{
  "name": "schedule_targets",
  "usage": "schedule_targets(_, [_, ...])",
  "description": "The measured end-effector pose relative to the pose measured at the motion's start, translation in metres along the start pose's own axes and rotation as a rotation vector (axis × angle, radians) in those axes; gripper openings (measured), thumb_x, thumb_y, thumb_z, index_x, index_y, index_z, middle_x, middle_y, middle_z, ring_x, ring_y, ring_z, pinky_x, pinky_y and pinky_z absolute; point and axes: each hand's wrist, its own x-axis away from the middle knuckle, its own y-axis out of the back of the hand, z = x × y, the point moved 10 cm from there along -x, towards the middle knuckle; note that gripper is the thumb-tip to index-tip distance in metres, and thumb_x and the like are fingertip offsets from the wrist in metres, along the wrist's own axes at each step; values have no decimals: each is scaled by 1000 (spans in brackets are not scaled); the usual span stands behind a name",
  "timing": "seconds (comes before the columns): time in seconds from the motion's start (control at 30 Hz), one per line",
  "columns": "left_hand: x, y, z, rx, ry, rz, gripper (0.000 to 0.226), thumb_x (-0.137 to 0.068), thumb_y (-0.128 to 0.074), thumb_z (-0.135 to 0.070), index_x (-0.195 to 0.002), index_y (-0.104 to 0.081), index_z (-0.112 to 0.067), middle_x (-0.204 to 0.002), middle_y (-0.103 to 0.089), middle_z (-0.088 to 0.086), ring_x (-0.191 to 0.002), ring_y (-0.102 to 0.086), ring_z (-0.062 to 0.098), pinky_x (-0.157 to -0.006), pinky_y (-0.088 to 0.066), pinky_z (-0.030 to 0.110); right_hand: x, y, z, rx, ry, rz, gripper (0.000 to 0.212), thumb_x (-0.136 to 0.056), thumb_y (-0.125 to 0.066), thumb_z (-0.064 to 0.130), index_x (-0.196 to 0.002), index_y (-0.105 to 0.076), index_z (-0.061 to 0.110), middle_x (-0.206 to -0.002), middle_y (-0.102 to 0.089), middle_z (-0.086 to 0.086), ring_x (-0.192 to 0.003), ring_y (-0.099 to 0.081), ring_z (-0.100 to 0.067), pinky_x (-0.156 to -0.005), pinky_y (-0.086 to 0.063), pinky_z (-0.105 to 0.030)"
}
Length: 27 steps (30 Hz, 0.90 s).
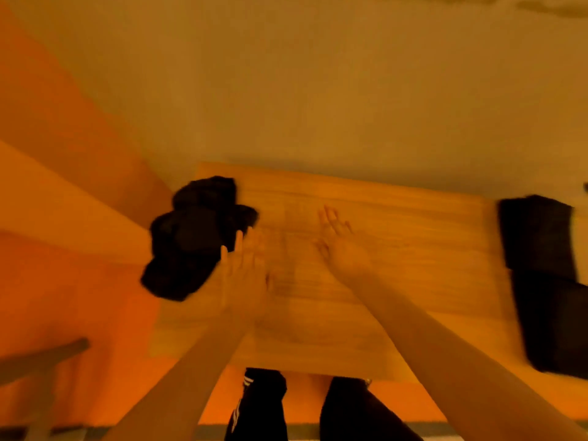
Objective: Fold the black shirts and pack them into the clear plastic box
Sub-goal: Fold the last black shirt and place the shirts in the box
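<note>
Head view, looking steeply down, table (366, 281) close.

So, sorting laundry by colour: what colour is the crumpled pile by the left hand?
Black, in the head view: pile.
</note>
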Motion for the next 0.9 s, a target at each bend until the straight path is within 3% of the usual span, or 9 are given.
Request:
schedule_targets(0.07, [1,10,56,-37,125,-40,61,-87,-37,-36,-138,-38,-3,-141,-42,21,-131,-37,38,-111,-12,54,-25,-14,50,1,81,42,71,-86,-12,47,-147,-9,10,-156,-5,-9,-145,-2,-25,-117,-6,-40])
schedule_targets(0.17, [3,11,120,6,232,-11,65,-89,-30,-45,-136,-42,0,-140,-42,22,-130,-39,40,-101,-30,59,-55,-40,111,46,175,163,67,-95,-24,50,-148,-5,14,-157,-1,-6,-145,1,-20,-115,-2,-35])
schedule_targets(0.23, [-1,5,135,49,198,15,66,-92,-28,-47,-139,-37,-1,-145,-36,20,-135,-32,39,-104,-30,57,-66,-58,143,-42,199,290,69,-95,-42,41,-148,-7,13,-157,-2,-6,-145,0,-20,-115,-4,-34])
schedule_targets(0.3, [-9,0,138,159,163,42,64,-96,-32,-45,-146,-22,-6,-153,-21,13,-142,-16,32,-112,-18,50,-71,-72,163,-311,127,366,74,-90,-55,35,-147,-16,8,-156,-12,-7,-144,-10,-20,-115,-11,-30])
schedule_targets(0.37, [-16,1,140,414,179,11,60,-98,-35,-37,-148,-16,-9,-155,-15,8,-144,-9,25,-115,-11,41,-78,-75,163,-580,-16,271,71,-84,-65,28,-142,-32,6,-150,-30,-8,-139,-26,-20,-111,-23,-27])
schedule_targets(0.53, [-9,25,161,884,410,-235,39,-95,-50,-19,-132,-50,-7,-132,-53,9,-124,-46,21,-94,-30,15,-85,-59,132,-735,-302,22,31,-85,-65,15,-113,-64,1,-119,-62,-11,-112,-56,-23,-91,-45,-29])
schedule_targets(0.63, [-14,30,162,968,482,-190,24,-90,-59,-16,-111,-65,-5,-100,-66,3,-94,-59,16,-75,-36,13,-83,-32,134,-769,-283,11,17,-89,-60,16,-100,-67,5,-95,-63,-2,-90,-57,-13,-73,-45,-17])
schedule_targets(0.73, [-31,60,146,1023,381,-173,15,-88,-60,-17,-74,-61,-14,-66,-56,-9,-65,-52,9,-62,-36,12,-78,12,130,-808,-234,-40,18,-94,-51,17,-80,-60,11,-72,-53,4,-66,-46,-5,-57,-37,-14])
schedule_targets(0.9, [-67,164,89,1087,156,-175,15,-93,-51,-20,-85,-59,-10,-71,-53,-6,-65,-49,4,-56,-37,9,-63,105,114,-1007,-207,-159,29,-99,-38,17,-72,-49,17,-67,-46,-1,-61,-44,-10,-60,-40,-25])
